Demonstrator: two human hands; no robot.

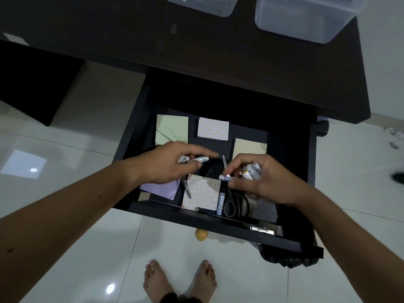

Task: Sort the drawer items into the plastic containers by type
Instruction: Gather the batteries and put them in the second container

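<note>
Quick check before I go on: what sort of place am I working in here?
Most likely a room in a home, at a desk. A dark desk stands on glossy white floor tiles, its open drawer holds sticky-note pads, scissors and batteries, and the person stands barefoot.

No legible text; battery (221,202) labels and notepad (213,128) print too blurred.

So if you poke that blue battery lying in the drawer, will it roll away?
Probably a little. The blue battery is a smooth cylinder lying on its side, so a sideways push would likely roll it. It shouldn't get far: the black scissors lie right beside it and the drawer front is close. It looks rigid and easy to pinch.
</note>
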